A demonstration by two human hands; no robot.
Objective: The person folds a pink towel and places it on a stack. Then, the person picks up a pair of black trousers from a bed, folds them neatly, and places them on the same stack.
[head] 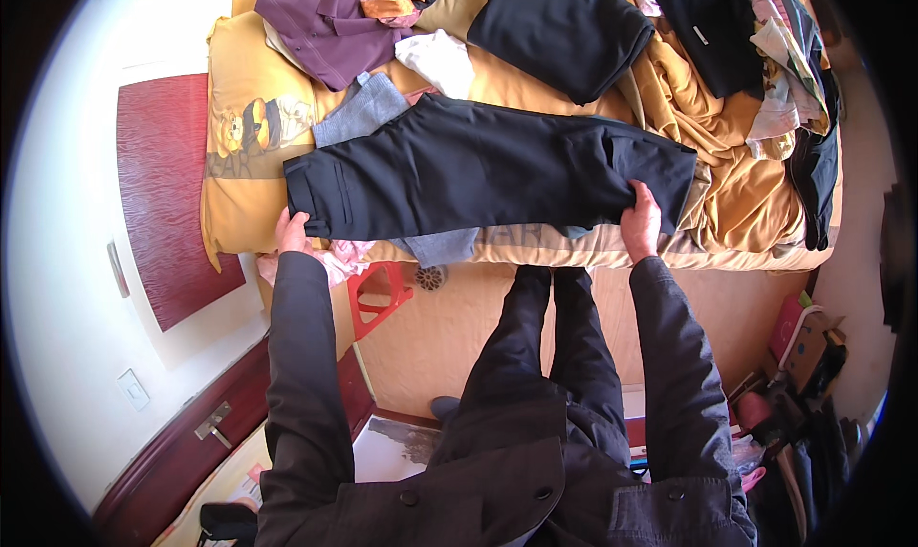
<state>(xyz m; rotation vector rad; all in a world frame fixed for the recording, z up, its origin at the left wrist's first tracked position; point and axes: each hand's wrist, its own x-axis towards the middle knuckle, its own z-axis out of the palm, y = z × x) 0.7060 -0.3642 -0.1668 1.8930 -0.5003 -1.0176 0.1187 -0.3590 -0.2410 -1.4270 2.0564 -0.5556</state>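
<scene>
A pair of black trousers [459, 167] lies lengthwise across the bed, its waistband to the left and its legs to the right. My left hand [292, 233] grips the near corner of the waistband. On the right, my right hand [640, 217] holds the near edge of the trouser legs, with a fold of cloth bunched by the fingers. Partly under the trousers is a grey-blue knitted garment [366, 108], which shows again below their near edge. A yellow pillow [251, 138] with a printed bear touches the waistband end.
Farther back lie a purple shirt [333, 23], a white cloth [435, 61] and folded black trousers [563, 30]. Rumpled yellow bedding [746, 195] and more clothes fill the right side. A red plastic stool [380, 299] stands below the bed's near edge.
</scene>
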